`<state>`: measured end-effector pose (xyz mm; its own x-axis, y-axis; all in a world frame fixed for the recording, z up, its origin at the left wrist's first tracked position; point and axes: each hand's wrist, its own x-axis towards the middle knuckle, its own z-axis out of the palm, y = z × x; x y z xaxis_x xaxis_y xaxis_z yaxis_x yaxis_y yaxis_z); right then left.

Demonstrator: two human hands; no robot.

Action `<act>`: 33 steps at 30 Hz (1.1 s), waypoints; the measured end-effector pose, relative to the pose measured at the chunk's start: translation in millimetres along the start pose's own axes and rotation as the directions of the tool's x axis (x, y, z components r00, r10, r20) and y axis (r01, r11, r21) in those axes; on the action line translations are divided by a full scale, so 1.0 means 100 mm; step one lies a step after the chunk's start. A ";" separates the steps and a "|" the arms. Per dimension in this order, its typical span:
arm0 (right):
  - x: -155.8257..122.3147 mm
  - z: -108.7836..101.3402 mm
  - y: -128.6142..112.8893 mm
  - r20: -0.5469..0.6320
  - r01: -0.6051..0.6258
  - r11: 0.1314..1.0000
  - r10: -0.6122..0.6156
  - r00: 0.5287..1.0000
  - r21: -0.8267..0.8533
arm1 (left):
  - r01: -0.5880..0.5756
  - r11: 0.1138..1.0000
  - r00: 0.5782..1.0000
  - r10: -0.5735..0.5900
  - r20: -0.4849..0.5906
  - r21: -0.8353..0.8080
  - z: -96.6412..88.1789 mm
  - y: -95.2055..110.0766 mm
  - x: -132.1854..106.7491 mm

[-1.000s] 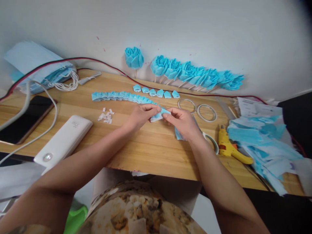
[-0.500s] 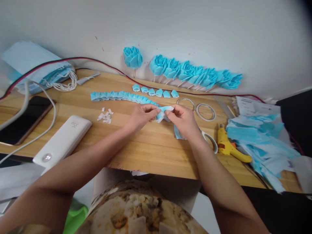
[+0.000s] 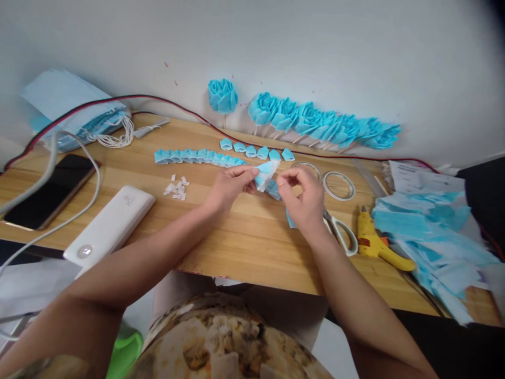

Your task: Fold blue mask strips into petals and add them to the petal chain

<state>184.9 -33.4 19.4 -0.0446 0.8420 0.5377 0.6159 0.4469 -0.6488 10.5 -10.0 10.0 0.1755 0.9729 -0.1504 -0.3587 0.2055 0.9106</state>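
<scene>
over the table, the hands angle inward, left pinching a blue-white strip.

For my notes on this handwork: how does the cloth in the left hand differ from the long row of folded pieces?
The cloth is pinched by the left hand; the row lies on the table. The cloth is one piece; the row has many. Both show light blue.

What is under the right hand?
Beneath the right hand, part of a blue fabric piece shows on the table, and the handle of the scissors emerges past the wrist. The hand and wrist cover the rest of both.
</scene>
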 end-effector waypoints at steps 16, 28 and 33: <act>-0.02 0.07 -0.02 0.030 0.041 0.991 -0.037 0.999 -0.124 | 0.044 0.997 0.998 -0.047 0.046 0.058 0.03 0.05 -0.05; -0.04 0.13 0.05 0.100 -0.298 0.911 0.281 0.954 0.285 | 0.001 0.985 0.999 -0.007 0.036 0.173 0.01 0.02 -0.05; -0.02 0.18 0.11 0.154 -0.403 0.796 0.376 0.914 0.452 | -0.047 0.974 0.999 0.045 0.014 0.223 0.01 0.00 -0.05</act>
<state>177.3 -25.2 1.6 0.0693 0.9839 0.1647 0.1529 0.1527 -0.9764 10.9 -14.7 10.9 0.1723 0.9796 -0.1039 -0.1529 0.1308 0.9795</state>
